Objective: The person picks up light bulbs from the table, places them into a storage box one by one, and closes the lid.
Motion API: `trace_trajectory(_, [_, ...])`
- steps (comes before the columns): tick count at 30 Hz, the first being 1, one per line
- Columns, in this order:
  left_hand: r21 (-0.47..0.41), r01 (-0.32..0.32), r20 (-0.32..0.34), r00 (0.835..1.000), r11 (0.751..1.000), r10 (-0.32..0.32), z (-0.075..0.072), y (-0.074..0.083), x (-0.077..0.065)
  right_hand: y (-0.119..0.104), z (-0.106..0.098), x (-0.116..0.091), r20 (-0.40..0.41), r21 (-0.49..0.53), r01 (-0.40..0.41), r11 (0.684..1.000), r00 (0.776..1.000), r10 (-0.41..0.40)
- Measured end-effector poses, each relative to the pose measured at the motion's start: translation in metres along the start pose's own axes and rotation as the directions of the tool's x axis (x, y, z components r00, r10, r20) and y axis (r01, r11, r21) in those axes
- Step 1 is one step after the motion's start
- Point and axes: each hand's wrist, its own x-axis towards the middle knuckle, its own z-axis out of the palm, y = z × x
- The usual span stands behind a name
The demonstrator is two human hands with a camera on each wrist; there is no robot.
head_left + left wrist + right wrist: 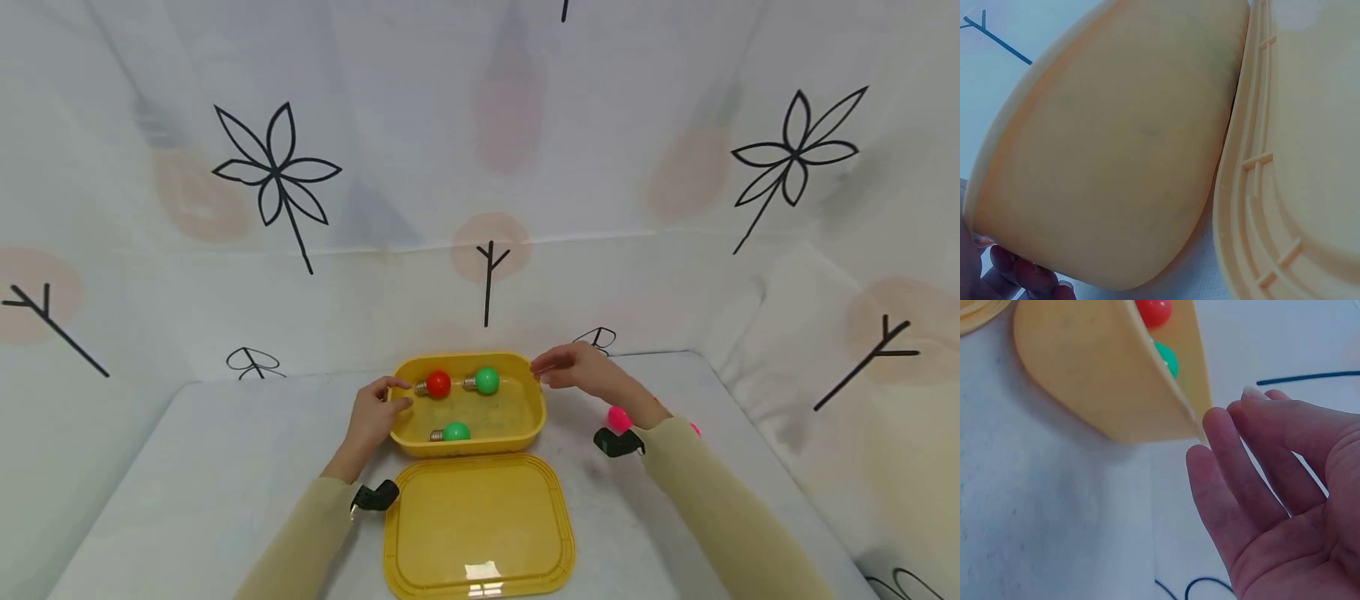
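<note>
On the worktop [225, 467], a yellow lid [480, 529] lies beside a yellow box [517, 408]. Whether the left hand [371, 415] grips the box's left end, I cannot tell; the right hand's [588, 372] fingers, relaxed, hover by the other end. Three bulbs [487, 381] lie inside.

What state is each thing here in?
Yellow box: open, holding three bulbs
Yellow lid: off, lying flat
Red bulb: on its side inside
Green bulbs: both on their sides inside
Left hand: gripping the box's left end
Right hand: fingers loosely extended
Pink things: partly hidden
</note>
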Motion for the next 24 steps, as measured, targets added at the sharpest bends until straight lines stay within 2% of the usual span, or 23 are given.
trace_trajectory(4, [-0.001, -0.003, 0.001, 1.0, 1.0, 0.003, 0.0, -0.001, 0.001, 0.009, -0.008, -0.012, -0.03, -0.009, -0.014, 1.0, 0.999, 0.013])
trace_trajectory(12, [-0.011, -0.017, -0.002, 1.0, 1.0, 0.017, 0.0, -0.001, 0.001, 0.024, -0.025, -0.039, -0.078, 0.058, -0.046, 0.997, 0.996, 0.05])
trace_trajectory(24, [-0.014, -0.005, -0.006, 1.0, 1.0, 0.005, 0.0, -0.001, 0.0, 0.044, -0.049, -0.078, -0.171, 0.032, -0.092, 0.995, 0.981, 0.096])
